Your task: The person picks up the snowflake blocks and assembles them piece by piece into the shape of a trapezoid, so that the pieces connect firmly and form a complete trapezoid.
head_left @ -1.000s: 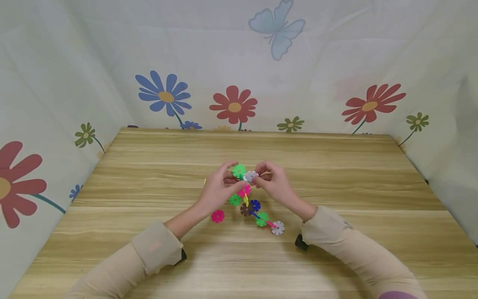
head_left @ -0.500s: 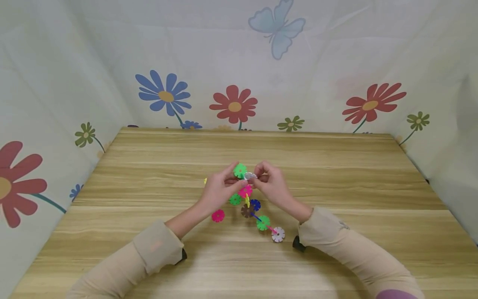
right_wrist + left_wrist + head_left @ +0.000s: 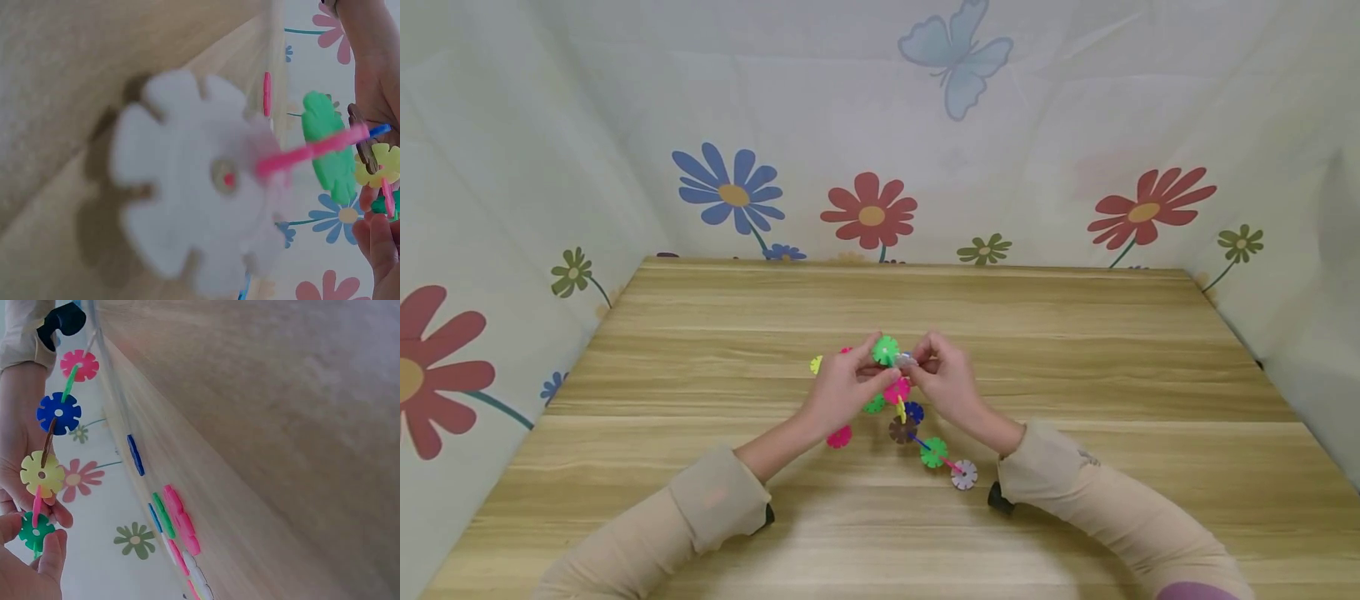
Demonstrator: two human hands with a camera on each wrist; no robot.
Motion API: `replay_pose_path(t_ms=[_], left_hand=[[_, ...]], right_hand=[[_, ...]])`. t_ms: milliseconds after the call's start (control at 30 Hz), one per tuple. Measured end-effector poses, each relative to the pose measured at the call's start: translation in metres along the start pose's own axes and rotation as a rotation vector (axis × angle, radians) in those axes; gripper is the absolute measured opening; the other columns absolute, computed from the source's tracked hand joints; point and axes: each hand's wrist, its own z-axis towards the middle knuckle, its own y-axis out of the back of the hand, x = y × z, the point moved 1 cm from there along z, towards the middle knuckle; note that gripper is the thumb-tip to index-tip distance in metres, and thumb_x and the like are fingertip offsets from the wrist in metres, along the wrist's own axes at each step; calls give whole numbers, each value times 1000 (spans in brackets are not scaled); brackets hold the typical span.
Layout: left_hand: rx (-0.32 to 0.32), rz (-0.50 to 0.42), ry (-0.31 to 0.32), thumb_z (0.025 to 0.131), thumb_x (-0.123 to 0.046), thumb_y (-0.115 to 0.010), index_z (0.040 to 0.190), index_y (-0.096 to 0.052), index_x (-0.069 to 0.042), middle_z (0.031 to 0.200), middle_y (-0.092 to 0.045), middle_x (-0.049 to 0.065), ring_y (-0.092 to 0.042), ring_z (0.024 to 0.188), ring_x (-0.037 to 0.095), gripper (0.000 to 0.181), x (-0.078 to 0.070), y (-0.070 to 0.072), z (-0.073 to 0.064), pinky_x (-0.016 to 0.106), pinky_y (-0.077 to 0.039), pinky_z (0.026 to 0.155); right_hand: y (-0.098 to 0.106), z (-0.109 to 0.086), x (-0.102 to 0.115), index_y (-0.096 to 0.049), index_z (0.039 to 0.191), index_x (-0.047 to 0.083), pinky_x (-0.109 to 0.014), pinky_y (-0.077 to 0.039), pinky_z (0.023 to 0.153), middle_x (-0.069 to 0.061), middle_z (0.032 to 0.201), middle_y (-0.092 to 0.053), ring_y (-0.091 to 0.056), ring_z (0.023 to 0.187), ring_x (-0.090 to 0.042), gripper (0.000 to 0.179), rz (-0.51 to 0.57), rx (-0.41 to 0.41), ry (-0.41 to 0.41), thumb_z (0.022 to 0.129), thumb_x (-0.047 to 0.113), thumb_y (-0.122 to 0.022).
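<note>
A chain of slotted plastic flower discs hangs between both hands above the table. In the head view my left hand (image 3: 846,387) pinches its upper part, where a green disc (image 3: 36,531) sits between fingertips in the left wrist view. My right hand (image 3: 951,375) pinches a whitish disc (image 3: 906,360) beside the bright green disc (image 3: 886,350). Below hang a pink disc (image 3: 897,389), a yellow disc (image 3: 42,475), a brown disc (image 3: 903,430), a blue disc (image 3: 59,412) and a lower green disc (image 3: 934,452). A white disc (image 3: 187,181) ends the chain. Fingers partly hide the joint.
Loose discs lie on the wooden table (image 3: 737,333): a yellow one (image 3: 816,364), a pink one (image 3: 839,436), a green one (image 3: 874,405) and a blue one (image 3: 913,412). A flowered cloth (image 3: 1037,167) stands behind the table.
Both hands have shifted slightly toward the person. The chain's lower end has swung down and a little right. The whitish disc between the hands has turned more edge-on.
</note>
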Motion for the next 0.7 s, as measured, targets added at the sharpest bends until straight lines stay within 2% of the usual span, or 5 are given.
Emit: replay_pose_path(t_ms=[233, 433, 567, 700], left_hand=[[-7, 70, -12, 82, -23, -62, 130, -39, 4, 92, -67, 14, -66, 82, 18, 60, -3, -1, -1, 17, -52, 66], [0, 79, -35, 82, -21, -62, 128, -40, 7, 94, -66, 16, -66, 82, 19, 58, -4, -3, -1, 17, -52, 66], [13, 80, -27, 82, -20, -62, 128, -41, 6, 93, -66, 15, -66, 80, 19, 56, -3, -2, 0, 16, -51, 65], [41, 56, 28, 82, -20, -63, 127, -44, 0, 92, -65, 11, -65, 80, 17, 53, -2, 0, 2, 17, -52, 66]], right_hand=[[-2, -2, 3, -46, 71, -9, -17, -47, 47, -24, 69, -59, -60, 55, -28, 14, -62, -39, 83, 74, -18, -56], [-2, -2, 3, -49, 71, -6, -13, -46, 48, -19, 67, -59, -58, 55, -18, 14, -130, -57, 136, 73, -16, -59], [-1, -2, 2, -49, 72, -6, -17, -50, 52, -19, 70, -60, -62, 60, -21, 14, -132, -24, 155, 73, -16, -58], [0, 0, 1, -50, 74, -5, -18, -52, 56, -19, 74, -61, -65, 66, -27, 14, -154, 26, 159, 73, -14, -59]])
